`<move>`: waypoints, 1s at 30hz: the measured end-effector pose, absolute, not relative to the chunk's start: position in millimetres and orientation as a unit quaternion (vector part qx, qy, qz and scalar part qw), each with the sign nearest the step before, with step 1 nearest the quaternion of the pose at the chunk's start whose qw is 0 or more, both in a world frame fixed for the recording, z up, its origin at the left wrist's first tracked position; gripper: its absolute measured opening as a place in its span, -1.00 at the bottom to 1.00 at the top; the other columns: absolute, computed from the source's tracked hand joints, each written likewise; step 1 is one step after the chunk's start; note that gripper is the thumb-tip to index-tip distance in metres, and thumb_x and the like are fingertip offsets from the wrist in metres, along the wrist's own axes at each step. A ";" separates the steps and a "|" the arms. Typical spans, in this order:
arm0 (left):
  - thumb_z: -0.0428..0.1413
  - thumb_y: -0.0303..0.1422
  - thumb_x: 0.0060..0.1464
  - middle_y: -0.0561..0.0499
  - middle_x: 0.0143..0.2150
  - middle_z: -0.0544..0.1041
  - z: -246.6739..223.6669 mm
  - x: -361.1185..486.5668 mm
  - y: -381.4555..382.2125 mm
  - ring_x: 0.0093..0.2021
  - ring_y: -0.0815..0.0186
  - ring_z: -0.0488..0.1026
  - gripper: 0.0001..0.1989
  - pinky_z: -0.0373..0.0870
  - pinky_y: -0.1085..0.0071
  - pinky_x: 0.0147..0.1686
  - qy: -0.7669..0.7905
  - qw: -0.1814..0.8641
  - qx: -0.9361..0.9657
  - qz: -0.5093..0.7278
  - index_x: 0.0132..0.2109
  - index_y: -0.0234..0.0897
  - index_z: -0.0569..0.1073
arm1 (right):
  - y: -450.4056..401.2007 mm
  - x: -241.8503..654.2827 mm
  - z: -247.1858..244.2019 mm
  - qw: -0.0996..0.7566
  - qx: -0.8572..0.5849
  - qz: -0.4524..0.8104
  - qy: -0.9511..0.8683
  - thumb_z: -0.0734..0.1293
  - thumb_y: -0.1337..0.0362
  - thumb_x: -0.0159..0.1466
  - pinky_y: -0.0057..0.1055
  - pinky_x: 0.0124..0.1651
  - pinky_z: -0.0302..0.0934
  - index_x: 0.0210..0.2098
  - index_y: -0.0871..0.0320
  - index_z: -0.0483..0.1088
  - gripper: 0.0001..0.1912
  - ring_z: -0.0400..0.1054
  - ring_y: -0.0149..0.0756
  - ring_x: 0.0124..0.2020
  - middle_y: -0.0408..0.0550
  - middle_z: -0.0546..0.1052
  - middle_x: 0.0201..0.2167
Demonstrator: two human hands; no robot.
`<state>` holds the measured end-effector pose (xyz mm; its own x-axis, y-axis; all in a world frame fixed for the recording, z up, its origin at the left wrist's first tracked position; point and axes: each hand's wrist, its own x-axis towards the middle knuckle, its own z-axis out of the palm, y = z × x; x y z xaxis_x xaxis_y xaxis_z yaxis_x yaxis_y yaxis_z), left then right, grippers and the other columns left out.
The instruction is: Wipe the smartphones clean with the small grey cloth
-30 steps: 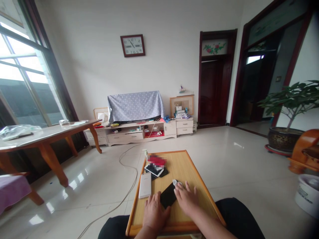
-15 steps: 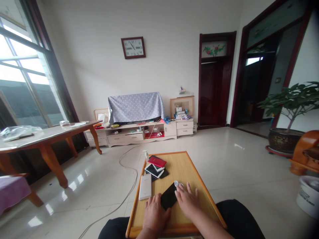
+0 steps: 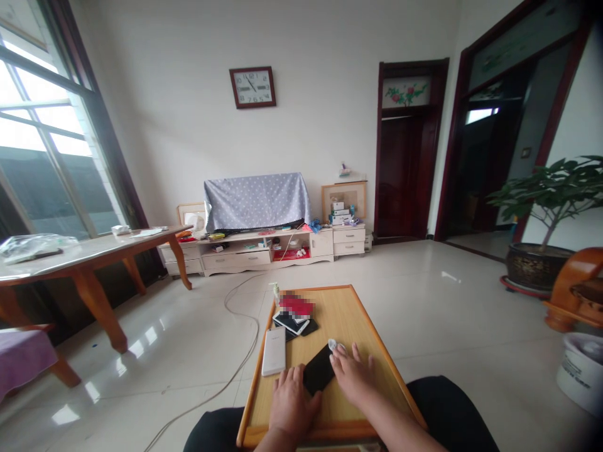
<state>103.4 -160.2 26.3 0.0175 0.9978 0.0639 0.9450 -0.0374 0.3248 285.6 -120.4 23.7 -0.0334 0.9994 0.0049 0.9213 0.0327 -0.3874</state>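
A black smartphone [image 3: 318, 370] lies at a slant on the small wooden table [image 3: 339, 307]. My left hand [image 3: 291, 403] grips its lower left end, fingers along the left side and thumb by the bottom edge. At the phone's upper right end, my right hand [image 3: 351, 378] presses a small white crumpled piece [image 3: 333, 344] under its fingertips, with the outer fingers spread away. The palm side of this hand is hidden. To the left lies a white phone [image 3: 274, 353], back up. Beyond it is a pile with a white-framed phone [image 3: 288, 322] and a red, pixelated phone [image 3: 298, 305] on top.
A small pump bottle [image 3: 276, 293] stands at the table's far left corner. A cable [image 3: 249, 351] runs over the floor on the left. My knees flank the table. Farther off are a dining table [image 3: 89, 257], a low cabinet [image 3: 240, 258] and a potted plant [image 3: 537, 260].
Both hands stay almost where they were on the black smartphone. The view has shifted very slightly, and the red phone now appears pixelated.
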 end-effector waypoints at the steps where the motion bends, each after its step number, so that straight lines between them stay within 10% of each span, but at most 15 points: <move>1: 0.11 -0.12 0.02 -0.11 0.22 0.41 26.9 104.1 -160.4 0.24 0.05 0.25 -0.35 0.09 0.21 0.22 0.689 0.097 0.705 0.137 0.25 -0.18 0.30 | -121.7 283.1 23.7 0.135 -0.679 0.140 -0.708 -0.16 -0.04 0.45 0.36 0.33 -0.37 0.31 -0.13 0.24 -0.38 -0.26 0.09 0.46 -0.17 0.17 0.39; 23: -0.02 -0.24 0.13 -0.12 0.21 0.43 9.3 95.9 -156.1 0.22 0.10 0.28 -0.44 0.07 0.24 0.22 0.678 0.094 0.705 0.184 0.27 -0.22 0.28 | -137.9 244.4 22.5 0.134 -0.502 0.181 -0.835 -0.16 0.01 0.47 0.26 0.37 -0.48 0.36 -0.25 0.10 -0.44 -0.12 -0.03 0.44 -0.22 0.25 0.35; 30: 0.12 -0.08 -0.03 -0.13 0.23 0.41 9.4 96.4 -155.2 0.24 0.05 0.24 -0.23 0.07 0.23 0.24 0.689 0.091 0.698 0.171 0.32 -0.25 0.23 | -86.9 271.1 28.1 0.102 -0.673 0.138 -0.719 -0.14 0.09 0.46 0.38 0.32 -0.52 0.34 -0.09 0.20 -0.42 -0.26 0.05 0.46 -0.16 0.14 0.41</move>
